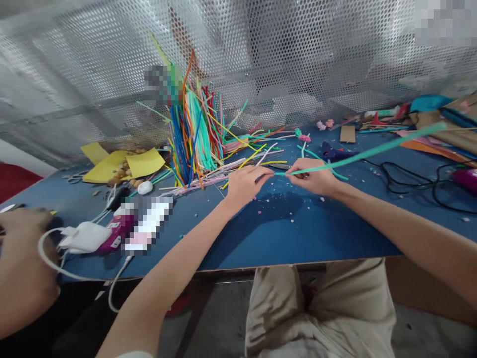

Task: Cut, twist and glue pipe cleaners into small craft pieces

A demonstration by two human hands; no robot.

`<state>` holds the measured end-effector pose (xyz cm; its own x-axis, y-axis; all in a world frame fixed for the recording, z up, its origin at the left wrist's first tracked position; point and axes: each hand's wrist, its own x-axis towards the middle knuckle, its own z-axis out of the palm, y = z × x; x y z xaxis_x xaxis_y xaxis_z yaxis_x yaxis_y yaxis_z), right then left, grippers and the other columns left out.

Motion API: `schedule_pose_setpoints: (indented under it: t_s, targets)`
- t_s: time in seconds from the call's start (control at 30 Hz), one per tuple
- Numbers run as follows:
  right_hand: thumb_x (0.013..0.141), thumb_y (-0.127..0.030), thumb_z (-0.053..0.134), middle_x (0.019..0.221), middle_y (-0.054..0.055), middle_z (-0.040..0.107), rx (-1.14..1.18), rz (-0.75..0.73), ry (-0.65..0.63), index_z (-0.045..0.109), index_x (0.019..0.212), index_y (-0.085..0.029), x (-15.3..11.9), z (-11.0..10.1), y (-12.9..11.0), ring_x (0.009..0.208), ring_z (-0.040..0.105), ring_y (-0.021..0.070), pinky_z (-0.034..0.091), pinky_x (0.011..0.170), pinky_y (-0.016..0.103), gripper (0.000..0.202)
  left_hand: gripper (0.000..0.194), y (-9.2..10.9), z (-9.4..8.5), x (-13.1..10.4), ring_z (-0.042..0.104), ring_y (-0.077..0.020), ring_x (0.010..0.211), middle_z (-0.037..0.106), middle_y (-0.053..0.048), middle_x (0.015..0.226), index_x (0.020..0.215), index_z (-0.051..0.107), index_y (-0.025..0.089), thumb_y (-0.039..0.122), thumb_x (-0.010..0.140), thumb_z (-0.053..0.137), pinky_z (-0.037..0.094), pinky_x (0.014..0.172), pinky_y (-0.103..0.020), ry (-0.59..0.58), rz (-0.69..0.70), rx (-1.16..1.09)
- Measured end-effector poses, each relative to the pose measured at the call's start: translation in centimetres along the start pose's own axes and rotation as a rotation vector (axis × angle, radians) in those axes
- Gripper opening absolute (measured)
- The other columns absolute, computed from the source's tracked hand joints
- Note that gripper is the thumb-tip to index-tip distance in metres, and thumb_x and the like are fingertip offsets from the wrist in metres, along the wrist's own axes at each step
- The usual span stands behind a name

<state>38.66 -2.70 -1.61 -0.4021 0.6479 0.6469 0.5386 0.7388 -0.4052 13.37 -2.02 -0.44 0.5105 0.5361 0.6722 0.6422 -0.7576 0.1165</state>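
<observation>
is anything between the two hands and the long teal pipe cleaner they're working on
Nothing visible. The left hand pinches the near end of the long teal pipe cleaner and the right hand grips it just beside, both in direct contact above the blue tabletop.

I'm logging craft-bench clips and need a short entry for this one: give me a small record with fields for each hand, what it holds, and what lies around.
left hand: pinches the near end of the teal stem, fingers closed
right hand: grips the same stem a little further along
teal stem: long, slants up to the right above the table
table: blue, strewn with small scraps
stem bundle: many colours, piled upright behind the left hand
yellow paper: far left
black cable: right of the hands
other person's arm: left edge
</observation>
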Motion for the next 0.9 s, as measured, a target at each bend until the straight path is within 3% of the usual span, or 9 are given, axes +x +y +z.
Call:
schedule_pose_setpoints:
  t_s: [0.13, 0.23, 0.5, 0.73, 0.9]
  targets:
    - [0.096, -0.032, 0.057, 0.081, 0.006, 0.071, -0.227, -0.340, 0.014, 0.072, 0.092, -0.021, -0.1, -0.4, 0.3, 0.075, 0.061, 0.0173, 0.048, 0.073, 0.033, 0.019, 0.027, 0.2, -0.1, 0.0, 0.067, -0.0158, 0.077, 0.077, -0.001, 0.088, 0.099, 0.077, 0.027, 0.047, 0.098, 0.059, 0.046, 0.075, -0.029, -0.009, -0.045, -0.019]
    - [0.100, -0.034, 0.052, 0.082, 0.007, 0.071, -0.376, -0.436, -0.027, 0.073, 0.097, -0.022, 0.0, -1.0, 0.0, 0.076, 0.060, 0.0184, 0.047, 0.073, 0.034, 0.024, 0.030, 0.2, -0.2, 0.1, 0.065, -0.0158, 0.074, 0.075, -0.001, 0.081, 0.099, 0.077, 0.027, 0.049, 0.097, 0.059, 0.046, 0.074, -0.029, -0.019, -0.094, -0.046]
    - [0.101, -0.030, 0.051, 0.077, 0.005, 0.069, -0.405, -0.473, -0.073, 0.074, 0.096, -0.023, 0.2, -1.3, -0.4, 0.073, 0.058, 0.0169, 0.042, 0.067, 0.033, 0.024, 0.026, 0.1, -0.1, -0.1, 0.067, -0.0171, 0.078, 0.075, -0.002, 0.084, 0.098, 0.077, 0.025, 0.046, 0.097, 0.061, 0.047, 0.076, -0.030, -0.068, -0.108, -0.079]
    - [0.099, -0.033, 0.053, 0.086, 0.007, 0.074, -0.432, -0.425, -0.099, 0.074, 0.100, -0.022, -0.1, -1.2, 0.2, 0.079, 0.063, 0.0192, 0.046, 0.070, 0.034, 0.024, 0.024, -1.0, 0.6, -0.4, 0.066, -0.0198, 0.079, 0.076, -0.003, 0.088, 0.097, 0.076, 0.025, 0.040, 0.099, 0.059, 0.045, 0.074, -0.034, -0.027, 0.052, -0.005]
    - [0.096, -0.031, 0.056, 0.091, 0.006, 0.076, -0.279, -0.366, -0.113, 0.075, 0.100, -0.022, 0.1, -1.1, 1.4, 0.082, 0.066, 0.0197, 0.050, 0.075, 0.034, 0.020, 0.023, -1.5, 0.6, -0.3, 0.067, -0.0181, 0.078, 0.078, 0.000, 0.091, 0.097, 0.077, 0.029, 0.039, 0.100, 0.057, 0.044, 0.076, -0.033, -0.062, 0.105, 0.051]
